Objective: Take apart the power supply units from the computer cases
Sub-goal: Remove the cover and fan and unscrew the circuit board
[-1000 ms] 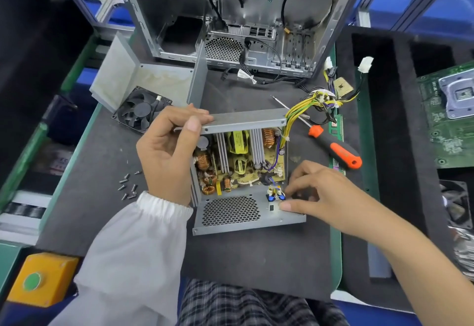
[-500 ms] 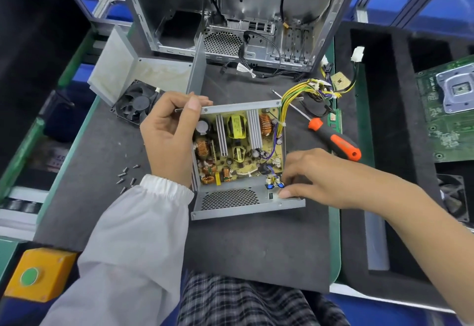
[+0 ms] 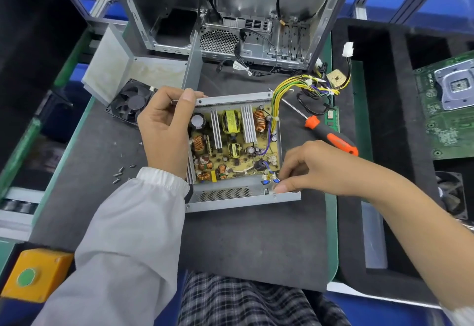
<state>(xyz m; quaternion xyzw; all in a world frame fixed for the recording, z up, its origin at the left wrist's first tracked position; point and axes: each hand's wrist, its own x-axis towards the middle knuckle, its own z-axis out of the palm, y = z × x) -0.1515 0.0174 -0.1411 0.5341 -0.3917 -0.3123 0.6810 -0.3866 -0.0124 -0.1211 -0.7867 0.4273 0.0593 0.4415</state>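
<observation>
An opened power supply unit [image 3: 238,198] lies on the dark mat, its yellow circuit board [image 3: 233,143] with coils and heat sinks exposed. My left hand [image 3: 166,128] grips the unit's far left corner, thumb over the metal rim. My right hand [image 3: 302,169] pinches at the near right corner of the housing, by the blue capacitors and the small switch. A bundle of yellow and black wires [image 3: 295,87] runs from the board to the back right. The empty computer case [image 3: 243,12] stands open behind.
An orange-and-black screwdriver [image 3: 331,136] lies right of the unit. A black fan [image 3: 130,102] and a bent metal cover [image 3: 143,69] sit at the back left. Several loose screws [image 3: 120,173] lie left. A green motherboard [image 3: 448,105] rests in the right foam tray. A yellow button box [image 3: 36,274] sits near left.
The view has shifted slightly, so the unit sits a little higher in the frame. Both hands keep their hold on the housing; my right fingers stay at the near right corner.
</observation>
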